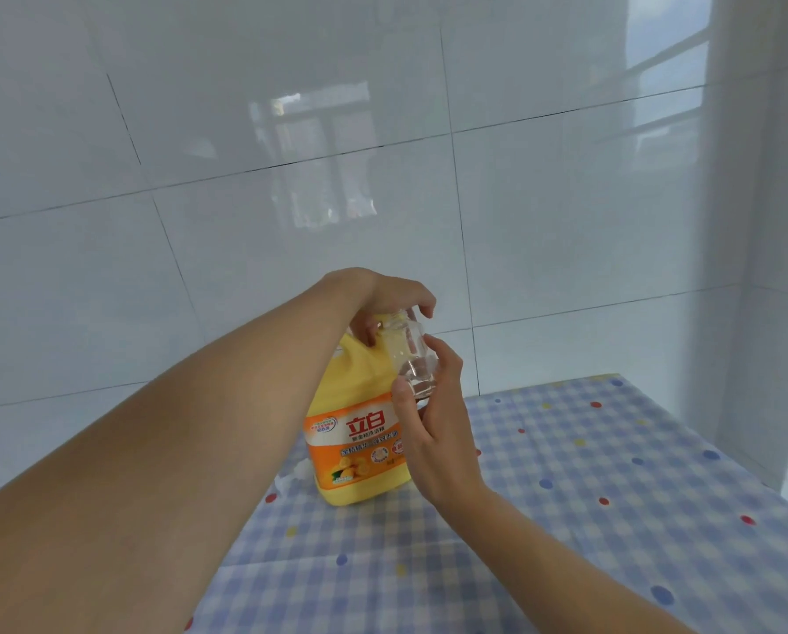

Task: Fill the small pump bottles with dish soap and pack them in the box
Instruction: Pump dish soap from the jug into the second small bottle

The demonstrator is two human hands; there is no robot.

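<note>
Right grip (433, 432) is wrapped round the bottle (408, 359), held up at the neck of the jug (355, 432) on the table (611, 473). Left grip (383, 299) curls over the jug top, a pump I think. The bottle's mouth is small and tilted, so soap could easily miss and run down the jug

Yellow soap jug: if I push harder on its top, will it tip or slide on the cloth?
The yellow soap jug looks broad-based and bulky, so probably steady; it is opaque, so weight is a guess. The left hand grips its top, steadying it. On the checked tablecloth it may drag fabric rather than slide.
</note>
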